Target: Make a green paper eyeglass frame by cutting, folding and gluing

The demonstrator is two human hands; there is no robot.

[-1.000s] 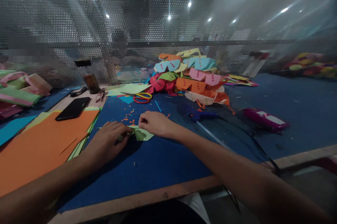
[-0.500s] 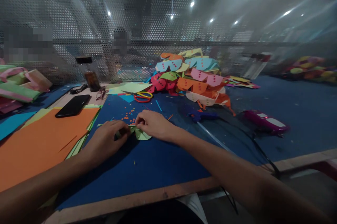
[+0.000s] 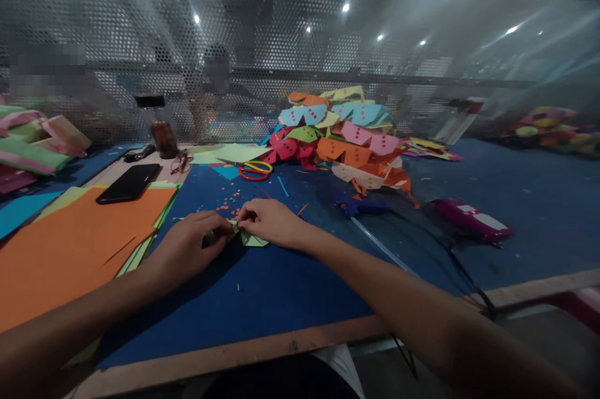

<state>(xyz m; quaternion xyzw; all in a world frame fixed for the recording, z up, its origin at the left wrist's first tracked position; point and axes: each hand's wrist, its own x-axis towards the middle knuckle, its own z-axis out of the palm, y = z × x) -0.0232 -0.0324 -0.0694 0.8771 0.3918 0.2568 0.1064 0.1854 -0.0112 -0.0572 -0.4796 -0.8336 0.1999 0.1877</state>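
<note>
A small piece of folded light green paper (image 3: 254, 240) lies low over the blue table, partly covered by my fingers. My left hand (image 3: 194, 239) pinches its left part, fingers curled and closed. From the right, my right hand (image 3: 269, 222) grips the same paper with thumb and fingertips, close beside the left fingertips. Orange paper scraps (image 3: 226, 200) lie scattered just beyond the hands. Scissors (image 3: 255, 169) with red and yellow handles rest farther back.
Orange paper sheets (image 3: 89, 249) and a black phone (image 3: 129, 183) lie at left, near a jar (image 3: 162, 133). Folded paper shapes (image 3: 347, 149) are heaped at the back. A blue glue gun (image 3: 359, 205) with its cord and a purple device (image 3: 471, 221) sit at right.
Both hands stay on the green paper, the fingertips shifting only slightly. The camera view has moved a little.
</note>
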